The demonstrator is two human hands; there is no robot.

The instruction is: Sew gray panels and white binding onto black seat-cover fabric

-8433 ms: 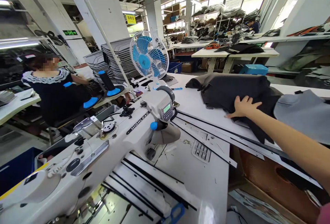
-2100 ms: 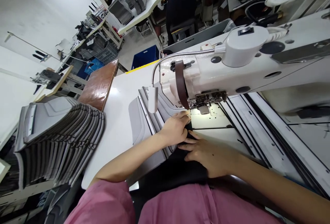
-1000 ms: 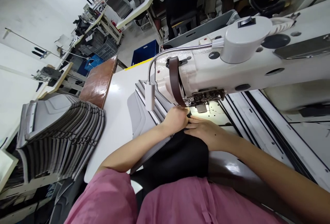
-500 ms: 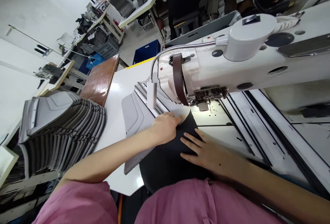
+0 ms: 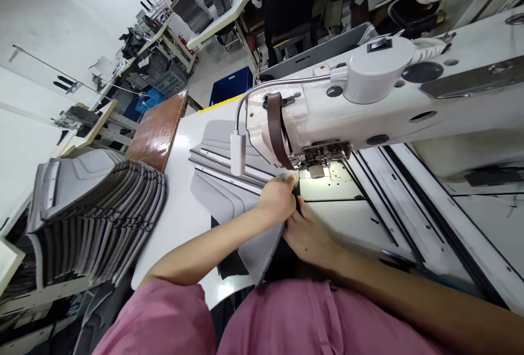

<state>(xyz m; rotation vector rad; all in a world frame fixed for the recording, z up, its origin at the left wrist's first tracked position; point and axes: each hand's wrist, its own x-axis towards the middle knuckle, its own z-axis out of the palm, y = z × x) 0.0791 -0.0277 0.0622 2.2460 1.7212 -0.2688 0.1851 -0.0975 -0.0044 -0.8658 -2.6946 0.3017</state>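
Nearest: pink sleeve (image 5: pixel 164 311) of the wearer, left forearm slanting in from the worktop's near-left side. Right hand (image 5: pixel 310 235) lies low over smooth black sheet material (image 5: pixel 281 259) by the near edge; its fingers are bunched and partly tucked under, cannot tell whether they pinch. Left hand (image 5: pixel 278 198) just beyond, fingers curled and pinching the edge of a light-grey padded panel with stitched contour lines (image 5: pixel 239 199).

Panel rests on the white worktop (image 5: pixel 178 224), mostly left of both hands. Its pale stiff strips run lengthwise from the left, slanting down toward the left hand. Left fingertips sit closest to the presser foot of the white metal sewing machine (image 5: pixel 376 120); right hand a little nearer the body.

White stick-shaped lamp (image 5: pixel 238 153) hangs over the panel. Long white strips with black edging (image 5: pixel 434 197) lie to the right. Off the left edge, a tall stack of similar grey panels (image 5: pixel 106 197); past it, a glossy brown board (image 5: pixel 158 131). Beyond the yellow-taped far edge, a dark-blue plastic crate (image 5: pixel 229 90).
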